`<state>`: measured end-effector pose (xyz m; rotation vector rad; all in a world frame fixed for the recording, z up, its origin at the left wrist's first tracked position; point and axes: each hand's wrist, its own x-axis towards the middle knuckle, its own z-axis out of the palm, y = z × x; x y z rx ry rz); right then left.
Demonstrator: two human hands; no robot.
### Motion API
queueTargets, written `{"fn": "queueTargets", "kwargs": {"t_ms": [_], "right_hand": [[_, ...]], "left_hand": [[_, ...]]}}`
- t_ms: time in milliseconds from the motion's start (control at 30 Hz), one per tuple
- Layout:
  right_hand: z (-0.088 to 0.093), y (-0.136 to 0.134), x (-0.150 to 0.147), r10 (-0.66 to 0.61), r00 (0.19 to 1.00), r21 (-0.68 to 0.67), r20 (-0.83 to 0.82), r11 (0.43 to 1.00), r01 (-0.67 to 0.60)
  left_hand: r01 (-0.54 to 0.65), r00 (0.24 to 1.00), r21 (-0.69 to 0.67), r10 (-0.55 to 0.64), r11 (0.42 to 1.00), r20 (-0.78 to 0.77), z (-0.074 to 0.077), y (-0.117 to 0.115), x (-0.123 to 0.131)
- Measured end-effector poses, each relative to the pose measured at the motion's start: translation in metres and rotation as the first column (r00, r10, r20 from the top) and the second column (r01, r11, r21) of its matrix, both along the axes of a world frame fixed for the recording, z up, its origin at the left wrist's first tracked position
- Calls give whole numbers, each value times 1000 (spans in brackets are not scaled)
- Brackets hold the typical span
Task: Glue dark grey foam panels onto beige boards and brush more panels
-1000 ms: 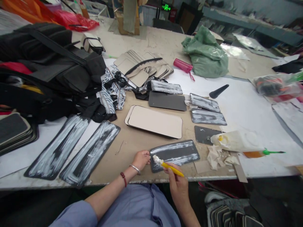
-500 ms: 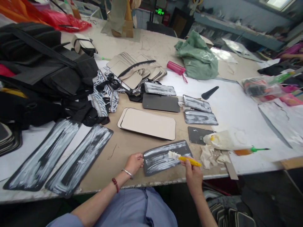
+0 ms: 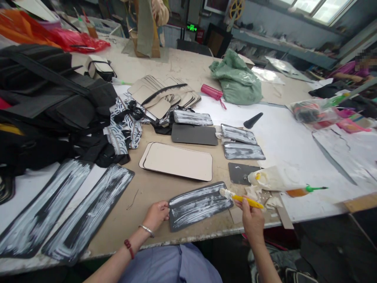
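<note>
A dark rectangular panel (image 3: 200, 205) with streaks of white paste lies near the table's front edge. At its left end, my left hand (image 3: 157, 215) pinches the edge between thumb and fingers. My right hand (image 3: 253, 222) grips the yellow handle of a brush (image 3: 246, 201), whose white-coated bristles touch the panel near its right end. Just behind the panel sits a small stack of beige panels (image 3: 179, 160). To the right, a whitish container (image 3: 273, 177) lies on its side, partly over a dark piece (image 3: 240, 173).
Two long streaked panels (image 3: 94, 208) lie at left, below a black fabric heap (image 3: 73, 86). Smaller coated pieces (image 3: 244, 150) are behind the container. A green bag (image 3: 238, 80) rests farther back, and a bottle with a green tip (image 3: 297, 192) lies at right.
The brush in my right hand has moved right along the panel, from its middle to near its right end. My left hand keeps its hold. The camera view has shifted slightly.
</note>
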<state>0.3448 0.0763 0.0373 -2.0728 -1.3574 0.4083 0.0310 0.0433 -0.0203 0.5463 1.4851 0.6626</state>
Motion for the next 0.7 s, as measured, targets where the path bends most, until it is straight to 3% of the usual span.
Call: {"fn": "queueTargets", "kwargs": {"t_ms": [200, 367, 467, 567, 700], "right_hand": [[-3, 12, 10, -71, 995, 15, 70, 997, 70], [-8, 20, -12, 59, 986, -4, -156, 998, -60], [-11, 28, -13, -19, 998, -16, -64, 1000, 18], [-4, 29, -3, -90, 996, 13, 7, 996, 89], [14, 16, -17, 29, 999, 44, -26, 999, -28]], "left_hand": [[4, 1000, -8, -4, 1000, 6, 3, 2, -4], [10, 1000, -12, -10, 1000, -8, 4, 2, -6], [15, 1000, -13, -15, 1000, -15, 6, 2, -7], [13, 1000, -13, -13, 1000, -13, 6, 2, -7], [-6, 1000, -21, 6, 1000, -5, 4, 1, -6]]}}
